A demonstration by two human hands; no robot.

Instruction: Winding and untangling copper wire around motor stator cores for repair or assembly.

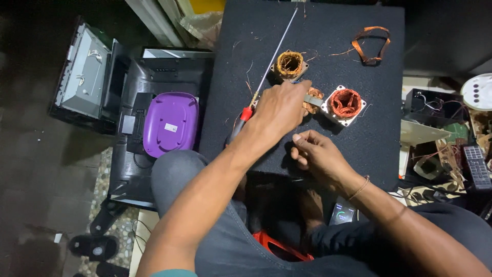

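Note:
My left hand [279, 109] reaches across a black mat [359, 149] and grips a flat grey metal tool [313, 100]. The tool's tip points at a square motor stator with reddish copper windings [346, 104]. A clump of loose copper wire [313, 93] lies between the hand and that stator. My right hand [319, 155] rests on the mat just below, fingers curled and thumb against forefinger, with nothing visible in it. A second stator with yellowish windings [290, 64] stands just above my left hand. A long screwdriver [271, 61] with a red and black handle lies slanted under my left wrist.
A loop of orange copper coil [371, 46] lies at the mat's far right. A purple oval lid [170, 123] rests on a black monitor back at the left. A remote [476, 166] and wired parts crowd the right. A phone [342, 211] lies by my knee.

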